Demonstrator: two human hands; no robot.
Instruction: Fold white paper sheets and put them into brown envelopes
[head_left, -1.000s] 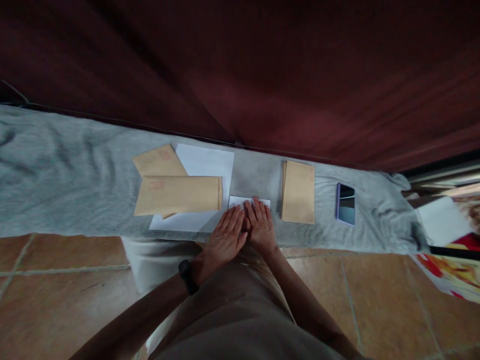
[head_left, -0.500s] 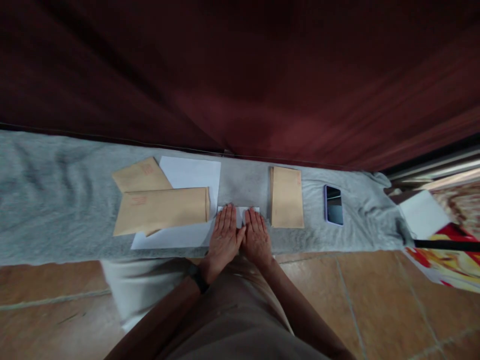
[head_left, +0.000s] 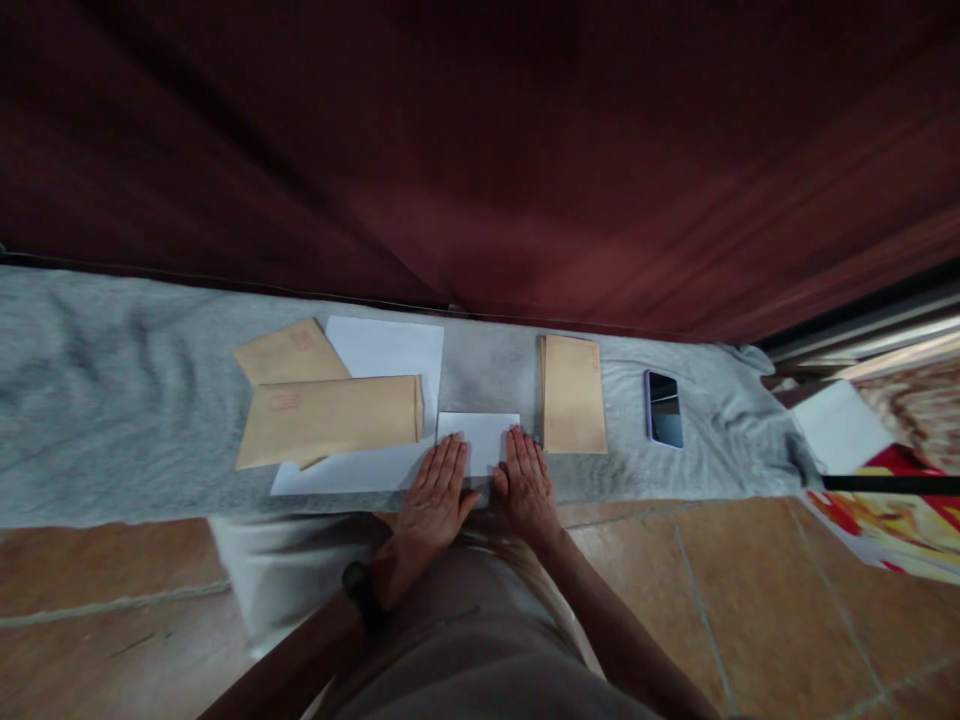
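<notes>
A small folded white paper [head_left: 480, 438] lies on the grey cloth [head_left: 112, 400] right in front of me. My left hand [head_left: 433, 495] rests flat on its near left corner, fingers stretched out. My right hand [head_left: 526, 486] lies flat at its near right corner, fingers also out. To the left, two tan envelopes [head_left: 330, 418] overlap a larger white sheet [head_left: 390, 350]. Another tan envelope [head_left: 572, 393] lies just right of the folded paper.
A phone [head_left: 664, 408] lies face up on the cloth further right. A dark red curtain [head_left: 480, 160] hangs behind the cloth. Orange floor tiles [head_left: 750, 590] run along the near side. White and colourful papers [head_left: 847, 425] sit at the far right.
Both hands have slid back toward me and apart, uncovering most of the folded white paper. The camera view has shifted slightly.
</notes>
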